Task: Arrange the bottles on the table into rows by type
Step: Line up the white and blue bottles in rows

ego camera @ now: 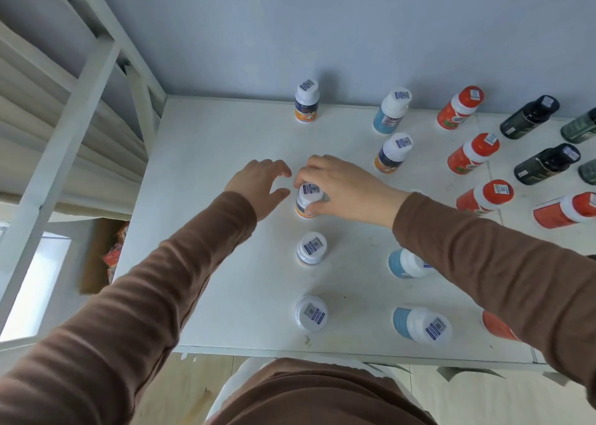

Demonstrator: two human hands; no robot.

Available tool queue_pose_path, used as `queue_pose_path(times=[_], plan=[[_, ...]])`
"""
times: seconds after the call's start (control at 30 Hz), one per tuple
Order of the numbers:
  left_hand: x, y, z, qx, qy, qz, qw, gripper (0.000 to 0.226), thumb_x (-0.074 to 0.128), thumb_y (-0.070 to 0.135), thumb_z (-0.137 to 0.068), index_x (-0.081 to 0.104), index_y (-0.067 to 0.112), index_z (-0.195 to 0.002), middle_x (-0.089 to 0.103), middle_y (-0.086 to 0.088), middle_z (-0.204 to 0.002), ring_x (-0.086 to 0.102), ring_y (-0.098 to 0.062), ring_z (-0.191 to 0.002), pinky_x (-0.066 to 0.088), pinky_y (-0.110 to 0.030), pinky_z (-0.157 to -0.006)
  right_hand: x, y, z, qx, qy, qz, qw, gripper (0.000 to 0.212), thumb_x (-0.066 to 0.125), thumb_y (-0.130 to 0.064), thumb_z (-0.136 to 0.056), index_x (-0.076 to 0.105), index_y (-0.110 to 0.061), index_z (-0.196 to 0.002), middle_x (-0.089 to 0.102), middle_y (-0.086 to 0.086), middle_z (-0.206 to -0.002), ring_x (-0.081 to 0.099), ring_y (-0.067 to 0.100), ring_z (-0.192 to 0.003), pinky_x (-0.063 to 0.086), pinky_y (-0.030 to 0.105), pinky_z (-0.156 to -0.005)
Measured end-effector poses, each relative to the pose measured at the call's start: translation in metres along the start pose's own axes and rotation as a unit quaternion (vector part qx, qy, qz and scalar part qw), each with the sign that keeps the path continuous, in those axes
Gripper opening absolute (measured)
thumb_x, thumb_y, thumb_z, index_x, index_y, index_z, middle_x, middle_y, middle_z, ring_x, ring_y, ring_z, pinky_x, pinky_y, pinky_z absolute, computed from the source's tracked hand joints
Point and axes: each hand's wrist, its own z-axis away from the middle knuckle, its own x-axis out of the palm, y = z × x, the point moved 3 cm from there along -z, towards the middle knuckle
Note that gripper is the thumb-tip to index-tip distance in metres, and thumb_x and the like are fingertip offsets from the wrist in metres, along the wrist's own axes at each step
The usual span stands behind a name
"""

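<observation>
- White plastic caps, each with a barcode sticker, top most of the bottles standing on the table [225,153], which makes the kinds easy to tell apart from above
- The right hand [342,189] grasps an orange-banded bottle [309,200] from the side, fingers curled over its cap and thumb low on the body; the bottle stands upright in the left column, and I judge it is being set into line there
- The left hand [261,185] hovers just beside the same bottle with fingers spread and loose, holding nothing, probably ready to steady or nudge it
- Nearer the person in that column stand a second bottle [311,249] and a third bottle [311,314], well spaced; a far bottle [307,101] of the same orange-banded kind stands by the wall, so the column reads as one type
- One orange-banded stray [392,153] sits in the next column among the blue bottles [390,111], so by my reckoning it has yet to be moved across
- The red bottles [473,154] and the dark bottles [545,163] run in their own lines further right; some are partly hidden behind the right sleeve [503,263] or cut off by the frame edge
- The tabletop is white and matt, lightly scuffed, with tape peeling along its near edge
- A pale blue-grey wall [322,30] backs the table, a white metal rack [80,85] stands to the left, and a light wood floor shows below
</observation>
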Motion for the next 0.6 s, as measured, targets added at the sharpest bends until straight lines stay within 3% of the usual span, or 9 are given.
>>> queue_pose_path(times=[0.13, 0.23, 0.33, 0.43, 0.6], plan=[[-0.014, -0.005, -0.019, -0.014, 0.037, -0.041, 0.998, 0.034, 0.057, 0.034, -0.088, 0.052, 0.026, -0.120, 0.060, -0.001, -0.117, 0.051, -0.025, -0.111, 0.044, -0.041, -0.093, -0.026, 0.013, -0.013, 0.019, 0.018, -0.020, 0.999, 0.043, 0.069, -0.046, -0.083, 0.059, -0.028, -0.120, 0.052, -0.007, -0.115, 0.046, 0.011, -0.101, 0.040, 0.032, -0.081], [-0.031, -0.009, -0.051, -0.033, 0.076, -0.061, 0.995, 0.034, 0.056, 0.032, -0.088, 0.051, 0.024, -0.121, 0.060, -0.002, -0.118, 0.050, -0.027, -0.114, 0.044, -0.040, -0.093, -0.056, 0.038, -0.043, 0.058, 0.117, -0.024, 0.991, 0.032, 0.065, -0.033, -0.089, 0.061, -0.022, -0.119, 0.056, -0.001, -0.115, 0.052, 0.017, -0.100, 0.034, 0.028, -0.077], [-0.041, -0.013, -0.088, -0.063, 0.078, -0.084, 0.991, 0.035, 0.054, 0.030, -0.088, 0.050, 0.023, -0.123, 0.058, -0.002, -0.123, 0.048, -0.027, -0.119, 0.043, -0.041, -0.097, -0.076, 0.063, -0.077, 0.100, 0.178, 0.016, 0.979, 0.033, 0.059, -0.023, -0.090, 0.058, -0.017, -0.123, 0.053, 0.007, -0.120, 0.051, 0.027, -0.108, 0.042, 0.035, -0.083], [-0.041, -0.015, -0.118, -0.081, 0.064, -0.100, 0.990, 0.036, 0.053, 0.028, -0.089, 0.048, 0.022, -0.125, 0.057, -0.003, -0.127, 0.048, -0.027, -0.122, 0.041, -0.041, -0.098, -0.080, 0.074, -0.106, 0.102, 0.167, 0.054, 0.979, 0.041, 0.055, -0.017, -0.089, 0.052, -0.017, -0.130, 0.048, 0.008, -0.128, 0.047, 0.029, -0.116, 0.045, 0.042, -0.090], [-0.024, -0.020, -0.150, -0.102, 0.014, -0.088, 0.991, 0.041, 0.049, 0.025, -0.092, 0.043, 0.022, -0.132, 0.056, -0.003, -0.130, 0.047, -0.026, -0.123, 0.043, -0.043, -0.099, -0.067, 0.083, -0.133, 0.098, 0.108, 0.088, 0.985, 0.042, 0.056, -0.016, -0.092, 0.049, -0.021, -0.133, 0.049, 0.003, -0.130, 0.045, 0.028, -0.117, 0.048, 0.043, -0.088]])
